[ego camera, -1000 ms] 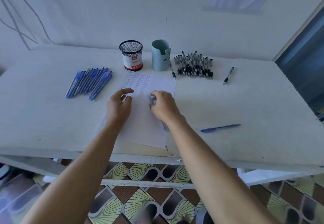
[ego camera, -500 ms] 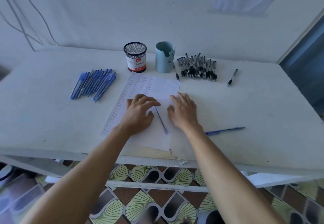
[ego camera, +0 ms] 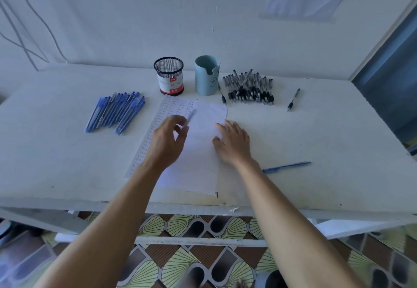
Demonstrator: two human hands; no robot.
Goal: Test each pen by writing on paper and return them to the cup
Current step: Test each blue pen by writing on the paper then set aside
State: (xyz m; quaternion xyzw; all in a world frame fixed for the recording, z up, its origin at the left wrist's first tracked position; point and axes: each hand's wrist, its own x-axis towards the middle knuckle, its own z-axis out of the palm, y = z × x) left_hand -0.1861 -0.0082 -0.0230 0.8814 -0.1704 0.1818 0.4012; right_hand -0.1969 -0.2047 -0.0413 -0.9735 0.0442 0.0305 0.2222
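Blue pen (ego camera: 189,118) in left grip (ego camera: 168,140), above paper (ego camera: 198,165)

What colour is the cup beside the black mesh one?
The cup is pale blue; head view.

The table (ego camera: 316,141) is showing a matt, slightly rough white-painted top, and the paper (ego camera: 198,165) on it is lying thin and matt. The mesh cup (ego camera: 168,68) is showing black wire mesh above a glossy label, while the blue cup (ego camera: 206,77) is looking like smooth matt plastic. The blue pens (ego camera: 115,111) are showing translucent plastic barrels, the black pens (ego camera: 249,89) clear plastic with dark grips.
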